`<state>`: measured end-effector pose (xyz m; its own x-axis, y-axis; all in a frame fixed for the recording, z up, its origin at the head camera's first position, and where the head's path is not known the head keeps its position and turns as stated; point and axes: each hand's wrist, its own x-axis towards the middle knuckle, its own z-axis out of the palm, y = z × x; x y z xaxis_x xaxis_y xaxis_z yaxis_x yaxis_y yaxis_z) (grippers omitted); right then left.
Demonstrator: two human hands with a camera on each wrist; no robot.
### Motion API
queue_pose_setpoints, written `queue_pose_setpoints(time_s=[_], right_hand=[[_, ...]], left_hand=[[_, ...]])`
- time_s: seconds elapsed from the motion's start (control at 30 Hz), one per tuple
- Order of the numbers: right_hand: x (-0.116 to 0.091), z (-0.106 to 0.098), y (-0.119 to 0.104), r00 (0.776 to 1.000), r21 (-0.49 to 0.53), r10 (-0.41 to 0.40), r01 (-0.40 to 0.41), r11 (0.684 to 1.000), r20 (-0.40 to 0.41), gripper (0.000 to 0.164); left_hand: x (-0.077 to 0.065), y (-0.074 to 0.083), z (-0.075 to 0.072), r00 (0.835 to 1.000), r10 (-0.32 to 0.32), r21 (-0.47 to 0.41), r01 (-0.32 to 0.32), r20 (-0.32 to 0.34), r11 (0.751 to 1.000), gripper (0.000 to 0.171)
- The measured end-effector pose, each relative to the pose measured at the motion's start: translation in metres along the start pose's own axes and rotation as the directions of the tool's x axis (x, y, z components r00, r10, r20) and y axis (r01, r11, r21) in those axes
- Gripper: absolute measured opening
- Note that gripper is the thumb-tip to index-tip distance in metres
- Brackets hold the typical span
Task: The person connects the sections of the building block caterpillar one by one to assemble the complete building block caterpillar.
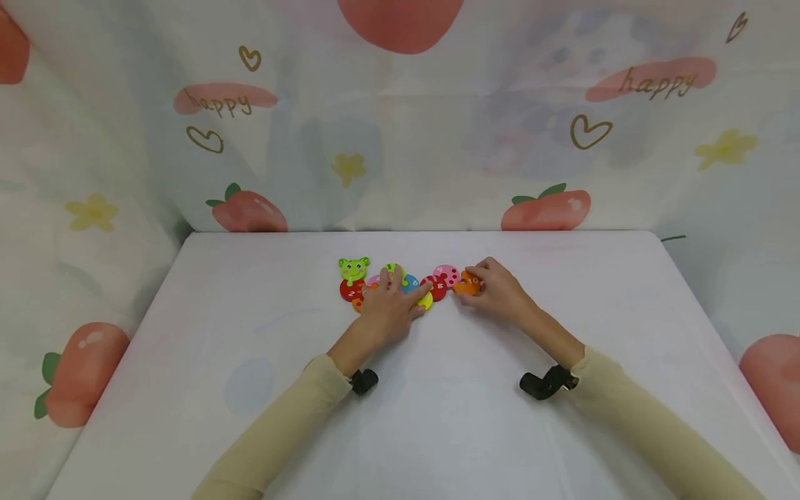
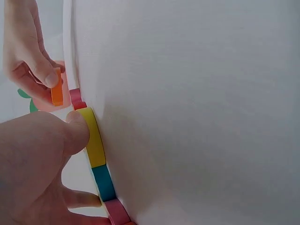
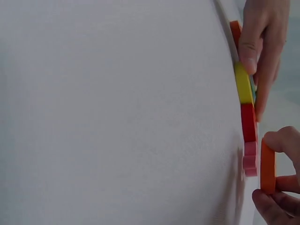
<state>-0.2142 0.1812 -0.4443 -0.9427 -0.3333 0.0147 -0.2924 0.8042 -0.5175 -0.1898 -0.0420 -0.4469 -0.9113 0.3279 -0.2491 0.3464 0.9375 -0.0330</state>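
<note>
A row of colourful caterpillar puzzle pieces lies joined on the white table, led by a green smiling head piece (image 1: 354,268) at its left end. My left hand (image 1: 389,309) rests spread over the middle of the row, covering several pieces; its thumb touches the yellow piece (image 2: 95,140). My right hand (image 1: 503,292) pinches an orange numbered puzzle piece (image 3: 267,166) on edge between thumb and fingers. That piece is raised above the table, close beside the pink piece (image 1: 446,275) at the row's right end. A red piece (image 1: 435,289) marked 8 adjoins the pink one.
The white tabletop (image 1: 462,430) stretches around the row, its back edge just beyond the pieces. Behind it hangs a printed cloth (image 1: 425,139) with fruit, hearts and flowers. A small black camera mount (image 1: 542,385) sits at the right wrist.
</note>
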Motion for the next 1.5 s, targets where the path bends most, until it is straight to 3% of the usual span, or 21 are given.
queue_pose_setpoints(time_s=[0.17,0.63,1.1,1.4,1.5], right_hand=[[-0.007,0.003,-0.004,0.999,-0.009,0.042,-0.042,0.999,-0.025,0.056],[-0.005,0.008,-0.009,0.996,-0.037,0.046,-0.049,0.998,-0.08,0.057],[-0.003,0.015,-0.004,0.993,-0.054,0.092,-0.096,0.994,-0.072,0.057],[-0.005,0.007,0.003,0.993,-0.087,0.112,-0.116,0.989,-0.046,0.055],[-0.004,0.003,0.002,0.992,-0.102,0.124,-0.126,0.987,-0.029,0.055]], left_hand=[[0.003,0.003,-0.002,1.0,0.009,-0.008,-0.009,-0.002,1.0,0.061],[0.007,0.003,-0.003,1.0,0.011,0.026,-0.011,-0.008,1.0,0.06],[0.007,0.008,-0.004,1.0,0.016,0.026,-0.016,-0.002,1.0,0.059],[0.014,0.017,-0.006,1.0,0.022,0.024,-0.021,-0.007,0.999,0.06],[0.015,0.015,-0.008,1.0,0.024,-0.013,-0.024,0.005,1.0,0.06]])
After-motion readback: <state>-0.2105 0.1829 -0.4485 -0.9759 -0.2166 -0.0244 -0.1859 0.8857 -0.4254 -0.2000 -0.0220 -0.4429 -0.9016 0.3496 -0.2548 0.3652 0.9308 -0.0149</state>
